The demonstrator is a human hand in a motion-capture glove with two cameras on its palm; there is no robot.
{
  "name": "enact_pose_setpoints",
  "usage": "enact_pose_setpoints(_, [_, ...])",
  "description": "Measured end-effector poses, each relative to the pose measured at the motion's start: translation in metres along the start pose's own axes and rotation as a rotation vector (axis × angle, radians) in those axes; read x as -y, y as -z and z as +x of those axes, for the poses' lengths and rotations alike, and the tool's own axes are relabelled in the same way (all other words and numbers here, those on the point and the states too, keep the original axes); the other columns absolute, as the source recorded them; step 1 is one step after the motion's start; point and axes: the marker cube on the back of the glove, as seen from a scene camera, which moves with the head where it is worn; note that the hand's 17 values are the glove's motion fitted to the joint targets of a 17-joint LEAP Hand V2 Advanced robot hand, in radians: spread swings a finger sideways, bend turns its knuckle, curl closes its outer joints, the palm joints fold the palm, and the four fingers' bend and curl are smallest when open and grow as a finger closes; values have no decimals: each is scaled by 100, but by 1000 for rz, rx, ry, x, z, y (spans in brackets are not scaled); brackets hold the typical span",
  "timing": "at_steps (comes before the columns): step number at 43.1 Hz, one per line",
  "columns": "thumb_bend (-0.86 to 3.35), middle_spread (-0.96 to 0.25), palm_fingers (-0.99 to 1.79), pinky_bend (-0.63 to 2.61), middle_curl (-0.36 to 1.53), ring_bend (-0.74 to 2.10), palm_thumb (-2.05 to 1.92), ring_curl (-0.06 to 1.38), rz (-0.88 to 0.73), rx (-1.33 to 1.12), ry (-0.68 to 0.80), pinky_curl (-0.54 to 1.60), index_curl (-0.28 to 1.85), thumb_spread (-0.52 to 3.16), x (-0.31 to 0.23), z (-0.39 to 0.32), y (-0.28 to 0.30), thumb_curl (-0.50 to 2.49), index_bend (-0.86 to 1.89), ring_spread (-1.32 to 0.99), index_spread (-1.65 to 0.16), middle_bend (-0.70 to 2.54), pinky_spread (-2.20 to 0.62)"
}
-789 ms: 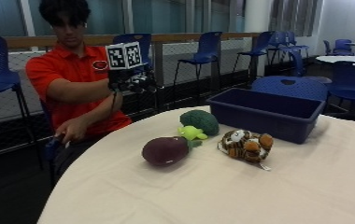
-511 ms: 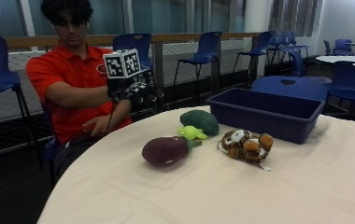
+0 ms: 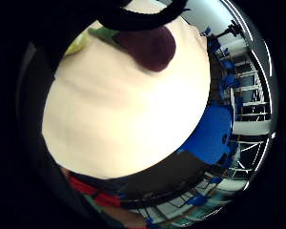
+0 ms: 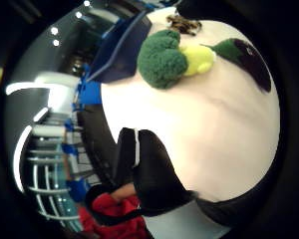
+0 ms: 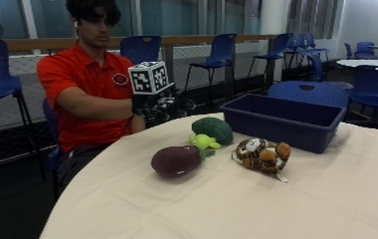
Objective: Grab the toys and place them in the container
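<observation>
Three plush toys lie on the round cream table (image 5: 242, 209): a purple eggplant (image 5: 176, 160), a green broccoli (image 5: 212, 130) with a yellow-green stem, and a striped tiger (image 5: 263, 155). The blue container (image 5: 285, 122) stands just behind the tiger and holds nothing that I can see. My gloved right hand (image 5: 166, 107) hovers over the table's far edge, a little behind the broccoli, fingers relaxed and holding nothing. The thumb side palm view looks down on the broccoli (image 4: 162, 59), the eggplant (image 4: 244, 59), the tiger (image 4: 184, 24) and the container (image 4: 117, 47). The eggplant (image 3: 150, 45) also shows in the little finger side view.
Bare tablecloth (image 3: 128, 119) stretches in front of the toys. Blue chairs (image 5: 301, 92) stand behind the container and around the room. The person sits at the table's far left edge.
The gloved hand has come down and forward from in front of the chest toward the toys. The toys and the container have not moved.
</observation>
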Motion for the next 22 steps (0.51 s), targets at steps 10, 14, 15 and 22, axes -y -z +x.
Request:
enact_pose_setpoints(10, [-6,-17,-5,64,21,23,-8,18,-50,41,18,31,24,118,61,-36,-17,19,12,-17,-36,17,3])
enact_pose_setpoints(14, [-7,-15,-10,74,22,22,-9,19,-91,44,15,34,22,116,86,-52,-30,19,9,-15,-34,15,5])
enact_pose_setpoints(15, [-7,-15,-10,76,22,22,-8,19,-102,42,14,35,21,115,91,-55,-34,19,9,-14,-34,15,5])
enact_pose_setpoints(22, [-7,-12,-13,89,22,20,-8,20,-138,-19,8,38,20,112,113,-70,-53,19,11,-10,-34,14,8])
